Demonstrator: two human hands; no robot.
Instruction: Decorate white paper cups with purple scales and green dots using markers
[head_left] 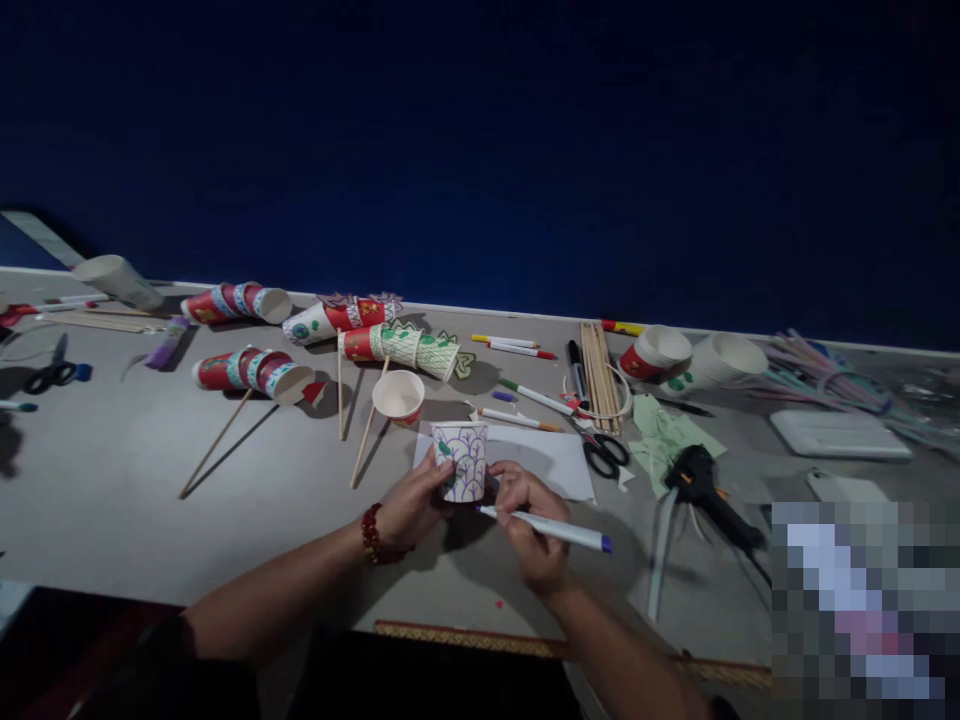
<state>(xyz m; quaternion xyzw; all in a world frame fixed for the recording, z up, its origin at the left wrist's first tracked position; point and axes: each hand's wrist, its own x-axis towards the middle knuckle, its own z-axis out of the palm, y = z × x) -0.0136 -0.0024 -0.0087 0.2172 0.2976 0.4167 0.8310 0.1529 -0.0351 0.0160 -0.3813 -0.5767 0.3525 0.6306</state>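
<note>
My left hand (417, 498), with a dark red bead bracelet on its wrist, is closed around a paper cup (469, 470). Purple scale-like arcs with branching lines and some green marks cover the cup's white side. My right hand (531, 520) grips a white marker (566, 532) with a purple end. The marker's tip points left, just below the cup's lower right edge; whether it touches the cup I cannot tell. Behind them a white paper sheet (555, 458) lies on the table, and another paper cup (399, 396) stands open-end up at the sheet's left.
Decorated cup chains on sticks (255, 375) lie left and centre. Farther right are loose markers (521, 350), wooden sticks (600, 385), black scissors (606, 455), green paper scraps (667, 440), stacked cups (716, 362) and a black glue gun (709, 490). A pixelated patch hides the lower right corner.
</note>
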